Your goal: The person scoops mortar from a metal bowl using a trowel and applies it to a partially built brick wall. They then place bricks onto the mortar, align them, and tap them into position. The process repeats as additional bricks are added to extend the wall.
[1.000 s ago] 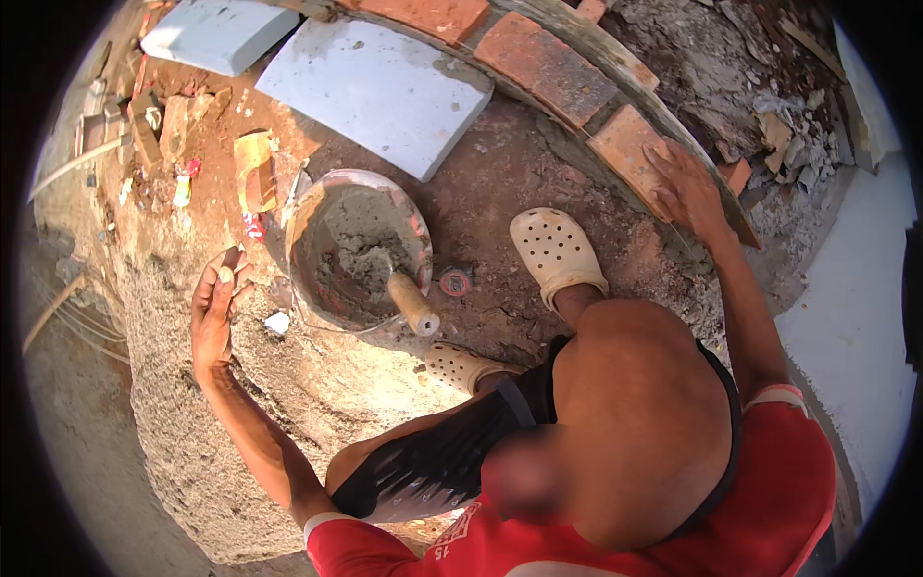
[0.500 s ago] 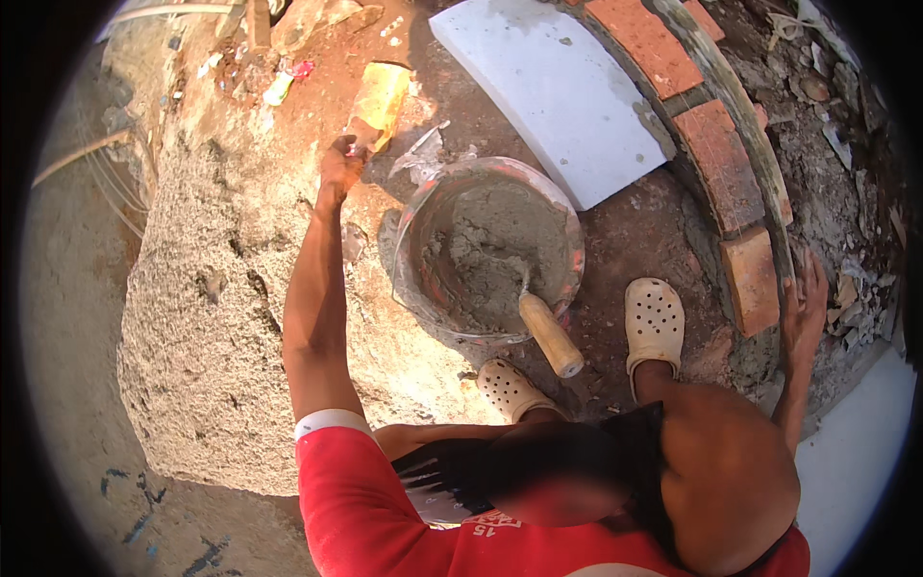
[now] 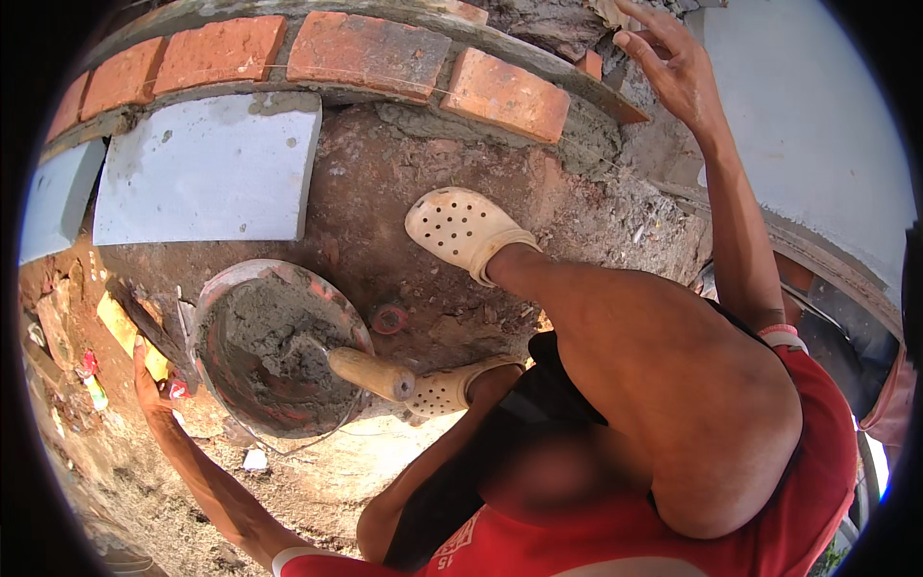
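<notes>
My left hand (image 3: pixel 149 375) grips the near end of a yellowish broken brick (image 3: pixel 130 332) on the dirt at the lower left. Beside it stands a round bucket (image 3: pixel 221 394) of grey mortar (image 3: pixel 269 327), with a wooden-handled trowel (image 3: pixel 370 371) resting in it, handle toward me. My right hand (image 3: pixel 663 67) is raised at the top right near the end of a curved brick course (image 3: pixel 505 96) on mortar, fingers apart and slightly bent, holding nothing visible. A thin string runs along the bricks.
Two pale blocks (image 3: pixel 202 168) lean along the course's inner side. My feet in cream clogs (image 3: pixel 461 231) are right of the bucket. A grey slab (image 3: pixel 808 125) is at right, rubble (image 3: pixel 538 24) behind the bricks, and litter (image 3: pixel 94 385) at lower left.
The view has swung about. My left hand has reached the yellowish brick and taken hold of it. My right hand has come off the end brick and lifted, fingers apart.
</notes>
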`<control>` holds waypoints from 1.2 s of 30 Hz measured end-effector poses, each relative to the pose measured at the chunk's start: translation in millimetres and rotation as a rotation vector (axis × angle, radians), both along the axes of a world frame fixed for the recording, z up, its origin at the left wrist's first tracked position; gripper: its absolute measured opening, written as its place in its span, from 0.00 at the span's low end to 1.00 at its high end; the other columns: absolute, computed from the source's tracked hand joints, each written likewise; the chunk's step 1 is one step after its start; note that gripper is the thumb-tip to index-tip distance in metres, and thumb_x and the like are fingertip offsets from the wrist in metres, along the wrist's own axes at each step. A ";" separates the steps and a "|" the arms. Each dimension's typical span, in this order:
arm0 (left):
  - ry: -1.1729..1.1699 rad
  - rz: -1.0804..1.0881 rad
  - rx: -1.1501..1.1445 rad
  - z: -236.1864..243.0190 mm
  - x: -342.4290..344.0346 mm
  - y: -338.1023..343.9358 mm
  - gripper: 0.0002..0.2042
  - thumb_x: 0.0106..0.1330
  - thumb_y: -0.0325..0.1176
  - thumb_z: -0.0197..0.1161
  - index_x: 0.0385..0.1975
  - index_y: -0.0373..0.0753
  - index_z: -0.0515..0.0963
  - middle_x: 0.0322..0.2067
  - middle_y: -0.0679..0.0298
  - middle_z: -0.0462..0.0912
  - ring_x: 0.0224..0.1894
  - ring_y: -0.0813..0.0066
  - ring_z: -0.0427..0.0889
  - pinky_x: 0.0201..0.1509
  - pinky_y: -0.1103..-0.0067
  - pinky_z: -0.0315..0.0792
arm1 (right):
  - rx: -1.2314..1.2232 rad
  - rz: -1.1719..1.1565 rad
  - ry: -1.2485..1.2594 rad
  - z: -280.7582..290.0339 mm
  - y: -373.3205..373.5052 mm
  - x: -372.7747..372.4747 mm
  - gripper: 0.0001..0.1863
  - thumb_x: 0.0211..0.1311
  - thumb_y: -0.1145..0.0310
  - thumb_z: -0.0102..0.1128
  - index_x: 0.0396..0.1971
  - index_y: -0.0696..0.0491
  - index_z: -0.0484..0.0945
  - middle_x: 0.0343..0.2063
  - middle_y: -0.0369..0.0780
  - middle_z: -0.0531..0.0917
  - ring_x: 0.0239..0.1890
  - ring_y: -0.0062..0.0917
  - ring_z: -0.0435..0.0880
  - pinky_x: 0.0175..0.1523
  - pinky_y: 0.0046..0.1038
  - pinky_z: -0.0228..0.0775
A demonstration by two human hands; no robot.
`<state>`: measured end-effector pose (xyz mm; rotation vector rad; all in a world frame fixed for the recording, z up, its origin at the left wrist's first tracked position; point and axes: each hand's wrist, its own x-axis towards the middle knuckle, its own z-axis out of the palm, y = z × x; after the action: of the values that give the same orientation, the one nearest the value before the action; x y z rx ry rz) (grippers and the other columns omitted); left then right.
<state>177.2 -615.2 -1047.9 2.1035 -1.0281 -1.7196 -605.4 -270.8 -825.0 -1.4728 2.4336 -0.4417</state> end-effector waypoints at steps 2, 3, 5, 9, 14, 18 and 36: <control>0.278 0.075 -0.107 34.2 -20.5 18.5 0.33 0.70 0.52 0.67 0.70 0.42 0.70 0.57 0.68 0.82 0.53 0.71 0.84 0.50 0.74 0.80 | -0.014 0.000 -0.117 7.7 -29.1 17.3 0.50 0.61 0.49 0.72 0.75 0.59 0.58 0.64 0.55 0.76 0.63 0.43 0.79 0.66 0.42 0.73; 0.301 0.098 -0.157 55.4 -30.7 30.3 0.29 0.73 0.49 0.64 0.69 0.41 0.71 0.61 0.66 0.79 0.57 0.71 0.82 0.55 0.73 0.81 | -0.064 0.054 -0.194 13.2 -46.6 28.9 0.49 0.62 0.48 0.71 0.75 0.58 0.59 0.63 0.54 0.77 0.63 0.43 0.79 0.67 0.43 0.72; 0.283 0.060 -0.408 93.6 -61.8 57.1 0.31 0.74 0.48 0.64 0.71 0.38 0.67 0.66 0.64 0.75 0.62 0.69 0.79 0.62 0.71 0.77 | -0.155 0.207 -0.327 22.8 -84.8 61.9 0.49 0.63 0.45 0.70 0.75 0.56 0.59 0.63 0.54 0.77 0.64 0.43 0.78 0.68 0.45 0.71; 0.536 -0.103 -0.504 178.8 -165.4 87.3 0.33 0.73 0.47 0.65 0.70 0.33 0.65 0.66 0.59 0.74 0.65 0.68 0.77 0.71 0.66 0.69 | -0.250 0.556 -0.417 73.2 -103.3 148.4 0.59 0.60 0.37 0.69 0.79 0.55 0.46 0.67 0.61 0.69 0.69 0.48 0.71 0.70 0.49 0.68; 0.829 -0.658 -0.580 250.8 -337.2 145.9 0.38 0.66 0.56 0.68 0.63 0.27 0.71 0.55 0.54 0.80 0.59 0.68 0.80 0.69 0.70 0.70 | -0.469 0.676 -0.645 107.3 -72.9 206.7 0.66 0.59 0.40 0.72 0.79 0.57 0.34 0.69 0.62 0.65 0.71 0.48 0.68 0.72 0.47 0.66; 0.539 -1.051 -0.789 275.5 -427.0 199.2 0.46 0.65 0.64 0.65 0.69 0.28 0.66 0.62 0.48 0.74 0.66 0.60 0.73 0.67 0.67 0.68 | -0.492 0.433 -0.874 111.2 -32.1 172.2 0.60 0.61 0.55 0.75 0.81 0.51 0.38 0.70 0.52 0.67 0.67 0.40 0.73 0.73 0.38 0.67; 0.131 -0.558 -0.517 318.7 -204.4 255.5 0.38 0.75 0.59 0.57 0.70 0.29 0.65 0.66 0.45 0.72 0.68 0.53 0.73 0.71 0.60 0.66 | 0.350 0.055 -0.020 -74.8 147.4 -28.5 0.62 0.42 0.59 0.81 0.79 0.35 0.51 0.65 0.49 0.74 0.66 0.49 0.73 0.73 0.47 0.64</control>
<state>-27.1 -359.7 -729.2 1.4423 -1.8985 -1.5315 -633.8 -123.3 -899.9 -1.3696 2.3011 -0.0144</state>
